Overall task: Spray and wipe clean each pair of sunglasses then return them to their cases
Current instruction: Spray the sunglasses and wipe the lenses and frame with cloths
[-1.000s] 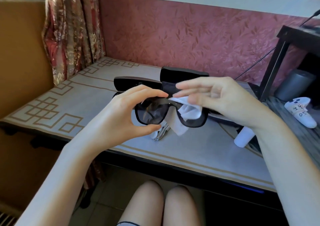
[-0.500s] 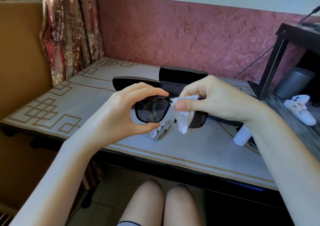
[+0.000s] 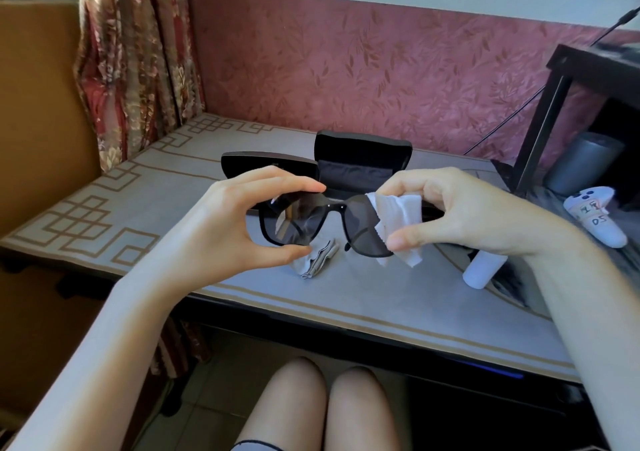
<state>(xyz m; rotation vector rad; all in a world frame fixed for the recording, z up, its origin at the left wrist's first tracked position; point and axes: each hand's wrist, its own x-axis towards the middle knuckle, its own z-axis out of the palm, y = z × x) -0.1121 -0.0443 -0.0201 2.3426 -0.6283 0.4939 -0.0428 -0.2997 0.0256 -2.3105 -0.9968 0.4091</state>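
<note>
- Sunglasses (image 3: 294, 224): black frame, dark lenses. Held in the air at frame centre, above the table and in front of the cases, touching neither.
- Left hand (image 3: 239, 229): left of centre. Forefinger on the top rim and thumb under the bottom rim, pinching the lens on the picture's left side.
- Right hand (image 3: 460, 215): right of centre. Thumb and curled fingers pinch a white cloth against the other lens.
- White cloth (image 3: 398, 210): crumpled over the outer part of that lens, one corner hanging below the thumb.
- Open case (image 3: 363, 154): black, lid upright, on the table behind the sunglasses, centre of frame.
- Second case (image 3: 266, 166): black, just left of the first, partly hidden by the left hand's fingers.
- Folded grey cloth (image 3: 320, 260): lying on the table below the sunglasses.
- White bottle (image 3: 483, 269): on the table, right of centre, its top hidden under the right wrist.
- Table (image 3: 104, 215): grey cover with a tan key-pattern border.
- White controller (image 3: 595, 218): right edge of frame, handwritten marks on it, well apart from the cases.
- Grey cylinder (image 3: 585, 163): right edge, under a black stand (image 3: 554, 104).
- Patterned curtain (image 3: 135, 52): upper left.
- Bare knees (image 3: 311, 405): bottom centre.
</note>
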